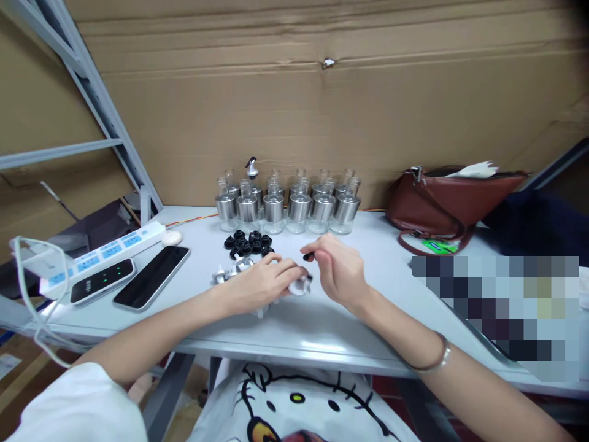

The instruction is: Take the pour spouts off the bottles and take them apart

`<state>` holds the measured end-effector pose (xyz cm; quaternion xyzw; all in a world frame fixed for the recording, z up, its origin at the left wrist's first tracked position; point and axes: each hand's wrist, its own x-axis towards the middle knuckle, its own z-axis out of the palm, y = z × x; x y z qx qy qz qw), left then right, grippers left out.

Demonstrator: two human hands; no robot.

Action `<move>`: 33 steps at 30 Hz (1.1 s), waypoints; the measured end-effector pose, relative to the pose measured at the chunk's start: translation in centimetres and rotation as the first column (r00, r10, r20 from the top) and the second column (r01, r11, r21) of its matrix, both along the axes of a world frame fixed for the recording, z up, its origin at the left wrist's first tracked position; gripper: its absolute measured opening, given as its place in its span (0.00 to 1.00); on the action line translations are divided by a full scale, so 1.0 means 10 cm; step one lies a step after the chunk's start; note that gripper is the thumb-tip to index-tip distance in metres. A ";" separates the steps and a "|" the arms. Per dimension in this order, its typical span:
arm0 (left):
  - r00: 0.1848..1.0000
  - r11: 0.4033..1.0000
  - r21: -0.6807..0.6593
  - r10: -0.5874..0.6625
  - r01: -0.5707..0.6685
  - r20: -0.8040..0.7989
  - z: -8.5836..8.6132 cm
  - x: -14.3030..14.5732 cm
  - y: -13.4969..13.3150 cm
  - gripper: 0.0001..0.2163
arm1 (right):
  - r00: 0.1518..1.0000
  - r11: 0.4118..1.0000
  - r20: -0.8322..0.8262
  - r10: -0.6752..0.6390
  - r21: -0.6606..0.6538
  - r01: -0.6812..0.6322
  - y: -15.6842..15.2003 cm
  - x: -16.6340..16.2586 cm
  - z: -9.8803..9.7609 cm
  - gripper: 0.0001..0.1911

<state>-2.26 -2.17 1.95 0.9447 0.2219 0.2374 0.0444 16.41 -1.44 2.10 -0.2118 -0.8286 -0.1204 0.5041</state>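
My left hand is closed on a silver pourer cap, whose round end faces me just above the table. Close to its right, my right hand pinches a small black piece between thumb and forefinger. Beyond my left hand lies a pile of black stoppers. Several silver-and-clear cap parts lie beside and partly beneath my left hand, which hides some of them. Rows of glass bottles with metal sleeves stand at the back. One bottle in the rear row carries a silver and black pourer.
On the left are a power strip with a white cable, a small black device and a phone. A brown handbag sits at the back right. Cardboard lines the back; a pixelated patch covers the right side.
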 end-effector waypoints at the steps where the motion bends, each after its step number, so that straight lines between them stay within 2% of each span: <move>1: 1.000 1.000 -0.003 -0.002 0.002 -0.012 0.02 0.00 -0.02 0.09 | 0.997 0.998 -0.073 0.001 -0.063 -0.006 -0.01 0.00 0.00 0.18; 4: 0.999 0.999 0.039 0.017 -0.019 0.042 0.09 -0.04 -0.03 0.10 | 0.986 0.980 -0.149 -0.072 -0.192 0.042 0.02 0.04 0.04 0.19; 7: 0.990 0.961 0.276 -0.013 -0.026 0.138 0.13 -0.11 0.05 0.10 | 0.969 0.947 -0.155 -0.192 -0.287 0.142 0.17 0.15 0.10 0.17; 9: 0.988 0.908 0.415 -0.001 -0.063 0.152 0.11 -0.16 0.14 0.11 | 0.950 0.887 -0.126 -0.284 -0.411 0.211 0.32 0.28 0.13 0.13; 10: 0.988 0.888 0.452 0.019 -0.086 0.151 0.09 -0.18 0.18 0.10 | 0.942 0.832 -0.079 -0.325 -0.498 0.245 0.39 0.35 0.14 0.11; 12: 0.987 0.868 0.482 0.053 -0.121 0.153 0.06 -0.21 0.23 0.10 | 0.910 0.663 0.096 -0.404 -0.655 0.363 0.51 0.48 0.16 0.06; 14: 0.984 0.863 0.489 0.051 -0.128 0.168 0.03 -0.21 0.24 0.09 | 0.840 0.486 0.304 -0.450 -0.705 0.516 0.59 0.58 0.15 0.07; 15: 0.984 0.863 0.489 0.042 -0.122 0.172 0.03 -0.20 0.24 0.09 | 0.805 0.423 0.379 -0.456 -0.703 0.571 0.62 0.61 0.15 0.08; 17: 0.986 0.868 0.486 0.026 -0.105 0.167 0.03 -0.19 0.21 0.09 | 0.769 0.347 0.461 -0.444 -0.702 0.621 0.66 0.64 0.12 0.09; 21: 0.989 0.876 0.474 0.023 -0.092 0.148 0.03 -0.19 0.18 0.09 | 0.756 0.270 0.527 -0.388 -0.719 0.640 0.69 0.65 0.06 0.11; 25: 0.989 0.886 0.455 0.031 -0.093 0.141 0.03 -0.20 0.19 0.11 | 0.736 0.229 0.591 -0.330 -0.706 0.670 0.68 0.66 0.05 0.11; 29: 0.990 0.895 0.439 0.024 -0.081 0.136 0.02 -0.20 0.19 0.12 | 0.707 0.219 0.643 -0.294 -0.675 0.705 0.66 0.66 0.06 0.11; 33: 0.993 0.892 0.444 0.033 -0.082 0.117 0.01 -0.20 0.20 0.14 | 0.687 0.236 0.666 -0.292 -0.645 0.726 0.66 0.67 0.06 0.10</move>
